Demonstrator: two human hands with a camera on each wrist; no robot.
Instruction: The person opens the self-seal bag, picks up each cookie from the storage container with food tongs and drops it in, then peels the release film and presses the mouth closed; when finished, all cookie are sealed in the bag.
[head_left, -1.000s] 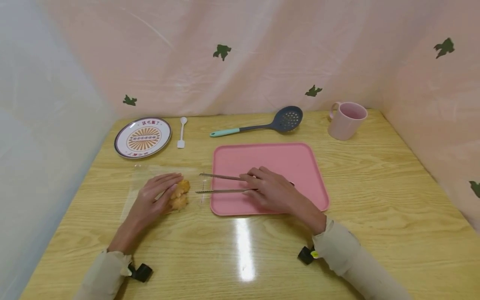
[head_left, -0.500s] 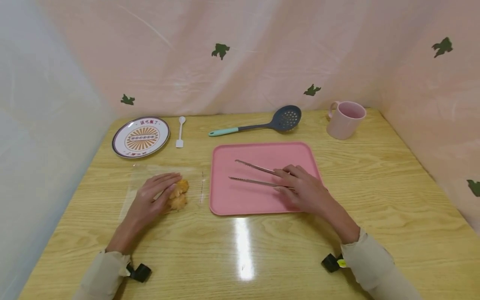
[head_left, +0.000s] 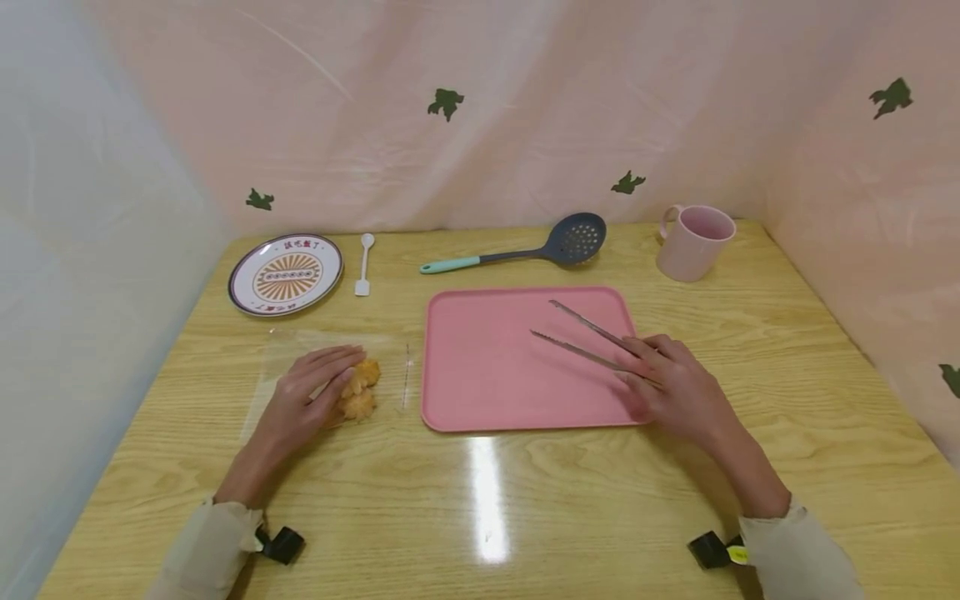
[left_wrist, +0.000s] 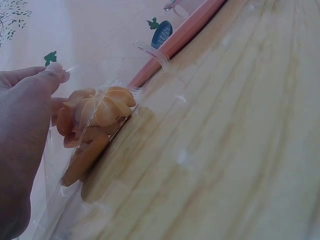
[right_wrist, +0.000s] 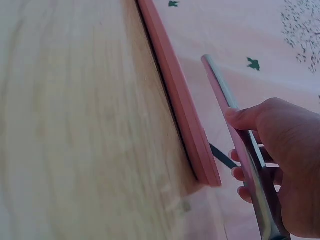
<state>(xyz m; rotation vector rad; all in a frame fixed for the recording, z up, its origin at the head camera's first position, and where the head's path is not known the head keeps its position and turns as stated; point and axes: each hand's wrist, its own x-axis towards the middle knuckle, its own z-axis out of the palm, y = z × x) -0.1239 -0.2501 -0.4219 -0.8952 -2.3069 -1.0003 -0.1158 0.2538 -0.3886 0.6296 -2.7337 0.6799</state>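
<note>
My left hand [head_left: 303, 396] lies beside several golden, ridged cookies [head_left: 360, 390] at the left of the table. In the left wrist view, the cookies sit inside a clear plastic bag [left_wrist: 150, 112], and the thumb and a finger pinch its film. My right hand [head_left: 678, 392] grips metal tongs [head_left: 592, 325] at the right edge of the pink tray [head_left: 495, 358]. Their toothed arms are spread, with nothing between the tips, which point left over the tray. The right wrist view shows the thumb pressed on one tong arm [right_wrist: 225, 90] and fingers on the far side.
Behind the tray lies a dark slotted skimmer [head_left: 576, 240] with a mint handle. A pink mug [head_left: 690, 250] stands at the back right. A patterned plate [head_left: 285, 275] and a small white spoon [head_left: 363, 265] are at the back left. Pink cloth [head_left: 517, 108] hangs behind the table.
My right hand has moved right with the tongs, from the cookie side of the tray to its right edge. The left hand and cookies have stayed in place.
</note>
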